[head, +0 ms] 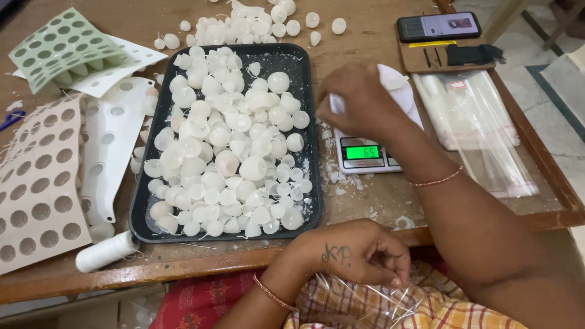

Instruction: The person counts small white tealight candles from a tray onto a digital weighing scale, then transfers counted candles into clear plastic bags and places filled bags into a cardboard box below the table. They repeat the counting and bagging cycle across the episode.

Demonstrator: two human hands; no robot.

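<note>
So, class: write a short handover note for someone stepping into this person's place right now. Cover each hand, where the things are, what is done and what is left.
Right hand: over the small digital scale, fingers closed on a white piece above the white dish on the scale.
Left hand: at the lap, pinching a clear plastic bag.
Things: black tray heaped with white wax shells; more shells loose behind it. Empty clear bags lie right of the scale. Perforated moulds and a thread spool at left.
Done: some pieces are on the scale, whose display is lit.
Left: most shells remain in the tray; no filled bag is visible.
</note>
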